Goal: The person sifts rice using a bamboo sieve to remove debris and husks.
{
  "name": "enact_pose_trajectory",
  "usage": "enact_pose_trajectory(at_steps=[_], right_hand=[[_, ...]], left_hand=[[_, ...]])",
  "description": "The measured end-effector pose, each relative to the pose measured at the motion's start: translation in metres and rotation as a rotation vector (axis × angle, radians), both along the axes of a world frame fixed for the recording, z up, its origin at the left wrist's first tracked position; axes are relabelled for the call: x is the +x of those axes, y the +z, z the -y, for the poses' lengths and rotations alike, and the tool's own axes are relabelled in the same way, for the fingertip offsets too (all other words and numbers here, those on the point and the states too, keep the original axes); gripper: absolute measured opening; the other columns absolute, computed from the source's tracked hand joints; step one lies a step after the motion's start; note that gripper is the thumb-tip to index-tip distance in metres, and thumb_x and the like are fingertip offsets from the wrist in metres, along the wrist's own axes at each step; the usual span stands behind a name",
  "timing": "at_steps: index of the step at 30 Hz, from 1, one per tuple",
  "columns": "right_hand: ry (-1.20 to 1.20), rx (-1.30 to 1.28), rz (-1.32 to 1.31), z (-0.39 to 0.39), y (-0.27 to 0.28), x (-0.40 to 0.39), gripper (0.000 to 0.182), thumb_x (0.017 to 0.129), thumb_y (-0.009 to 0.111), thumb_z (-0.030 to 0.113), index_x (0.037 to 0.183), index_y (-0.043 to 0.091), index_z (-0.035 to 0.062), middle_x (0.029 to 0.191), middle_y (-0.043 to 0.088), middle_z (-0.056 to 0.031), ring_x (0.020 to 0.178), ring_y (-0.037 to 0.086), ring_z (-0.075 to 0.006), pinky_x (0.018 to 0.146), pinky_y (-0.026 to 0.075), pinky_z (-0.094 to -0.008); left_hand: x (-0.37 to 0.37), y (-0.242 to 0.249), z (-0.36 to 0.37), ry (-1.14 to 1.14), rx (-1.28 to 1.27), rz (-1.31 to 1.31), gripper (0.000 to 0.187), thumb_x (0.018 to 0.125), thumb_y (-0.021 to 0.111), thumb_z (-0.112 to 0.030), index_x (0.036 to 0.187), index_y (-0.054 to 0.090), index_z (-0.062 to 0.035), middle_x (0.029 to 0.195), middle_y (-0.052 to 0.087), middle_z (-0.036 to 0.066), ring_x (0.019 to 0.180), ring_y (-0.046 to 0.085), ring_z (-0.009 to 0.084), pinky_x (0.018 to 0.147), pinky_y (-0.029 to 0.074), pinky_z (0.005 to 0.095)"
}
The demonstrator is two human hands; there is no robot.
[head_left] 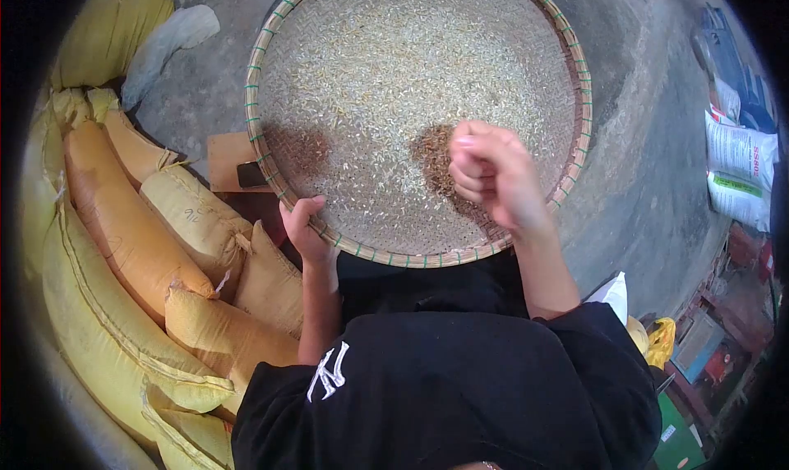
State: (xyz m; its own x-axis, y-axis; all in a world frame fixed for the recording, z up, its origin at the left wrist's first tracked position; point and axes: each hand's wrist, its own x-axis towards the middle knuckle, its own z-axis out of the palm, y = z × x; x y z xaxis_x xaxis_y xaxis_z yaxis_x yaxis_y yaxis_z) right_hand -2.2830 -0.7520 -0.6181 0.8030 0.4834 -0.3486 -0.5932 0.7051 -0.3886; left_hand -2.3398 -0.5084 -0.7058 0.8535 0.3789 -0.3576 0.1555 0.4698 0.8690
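A wide round woven bamboo tray [403, 260], its rim bound with green ties, is spread with pale grains [394, 67] that look like unhusked rice. My left hand [307, 230] grips the tray's near left rim, with the thumb over the top edge. Above the right part of the tray, my right hand [495, 174] is closed, fingers curled in and thumb pressed against them. Whatever it may hold is hidden. Its dark shadow falls on the grains beside it.
Full yellow and orange sacks [123, 215] are piled along the left. A dark phone-like object [251, 174] lies on a brown board [228, 159] by the tray. White printed bags [740, 162] stand at far right, and a green box [678, 437] at lower right.
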Motion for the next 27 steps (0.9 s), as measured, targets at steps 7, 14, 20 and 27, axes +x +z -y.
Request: enact_pose_trajectory(at_steps=[7, 14, 20, 27], right_hand=[[0.016, -1.446, 0.631, -0.030, 0.007, 0.006, 0.008, 0.081, 0.064, 0.011, 0.086, 0.065, 0.0046, 0.047, 0.033, 0.0022, 0.043, 0.031, -0.0049, 0.042, 0.025, -0.0270], [0.033, -1.611, 0.747, -0.038, -0.001, 0.006, 0.010, 0.082, 0.059, 0.012, 0.086, 0.061, 0.0033, 0.070, 0.063, -0.0163, 0.064, 0.063, -0.0315, 0.058, 0.048, -0.0379], [0.020, -1.603, 0.778, -0.034, -0.007, 0.006, 0.009, 0.081, 0.059, 0.012, 0.085, 0.061, 0.0038, 0.061, 0.061, -0.0102, 0.054, 0.060, -0.0260, 0.051, 0.045, -0.0351], [-0.020, 0.140, -0.007, 0.020, -0.007, 0.004, 0.014, 0.082, 0.039, 0.013, 0.070, 0.036, 0.0091, 0.052, 0.022, 0.0073, 0.042, 0.020, -0.0046, 0.036, 0.017, -0.0209]], left_hand=[[0.006, 0.020, 0.013, 0.048, -0.043, 0.015, 0.033, 0.065, 0.050, -0.005, 0.098, 0.053, 0.0028, 0.086, 0.055, 0.007, 0.076, 0.053, 0.0165, 0.070, 0.042, 0.0261], [0.008, 0.018, 0.014, 0.032, -0.050, 0.046, 0.036, 0.065, 0.050, -0.004, 0.100, 0.053, 0.0032, 0.088, 0.057, 0.008, 0.077, 0.054, 0.0172, 0.071, 0.043, 0.0270], [0.002, 0.010, 0.006, -0.012, -0.024, 0.025, 0.049, 0.065, 0.049, -0.007, 0.113, 0.050, 0.0029, 0.101, 0.056, 0.011, 0.091, 0.054, 0.0218, 0.083, 0.042, 0.0296], [0.002, 0.011, 0.009, 0.029, 0.015, -0.031, 0.047, 0.066, 0.049, -0.009, 0.111, 0.050, 0.0030, 0.101, 0.056, 0.011, 0.092, 0.054, 0.0215, 0.083, 0.041, 0.0294]])
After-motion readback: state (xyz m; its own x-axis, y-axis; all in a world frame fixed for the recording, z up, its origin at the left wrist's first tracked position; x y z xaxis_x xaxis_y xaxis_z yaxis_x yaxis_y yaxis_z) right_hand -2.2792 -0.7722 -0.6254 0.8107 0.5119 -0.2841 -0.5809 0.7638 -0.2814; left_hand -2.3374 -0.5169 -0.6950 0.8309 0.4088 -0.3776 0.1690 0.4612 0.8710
